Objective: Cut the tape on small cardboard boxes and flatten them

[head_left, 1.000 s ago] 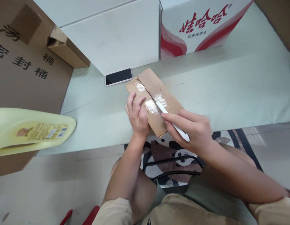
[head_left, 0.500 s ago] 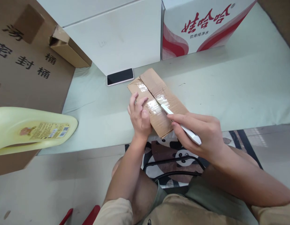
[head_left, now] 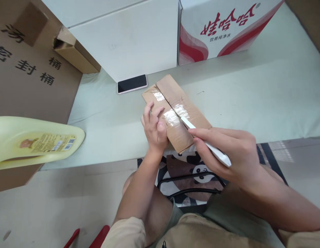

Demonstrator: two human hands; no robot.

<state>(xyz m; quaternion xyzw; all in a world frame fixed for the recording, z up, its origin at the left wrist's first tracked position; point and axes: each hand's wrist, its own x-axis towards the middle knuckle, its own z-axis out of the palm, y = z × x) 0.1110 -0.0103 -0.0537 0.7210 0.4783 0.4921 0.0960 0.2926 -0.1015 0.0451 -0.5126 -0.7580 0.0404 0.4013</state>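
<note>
A flat brown cardboard box (head_left: 180, 141) lies slantwise at the table's near edge, with strips of clear tape (head_left: 172, 117) across its lengthwise seam. My left hand (head_left: 155, 129) holds the box at its left side, fingers curled over the top. In my right hand (head_left: 229, 151) is a slim white knife (head_left: 218, 154), pinched between thumb and fingers. Its tip meets the seam beside the middle tape strips; how deep it goes is hidden. One corner of the box juts past the table edge.
A phone (head_left: 132, 84) lies beyond the box, against a white carton (head_left: 134, 41). A red-and-white carton (head_left: 222, 38) stands to its right. At the left are a large brown carton (head_left: 41, 100) and a yellow bottle (head_left: 46, 141). A green cloth covers the table (head_left: 253, 93).
My right hand and the knife have moved toward me and to the right, the tip sliding a little along the seam. The box has shifted slightly right; my left hand stays on it.
</note>
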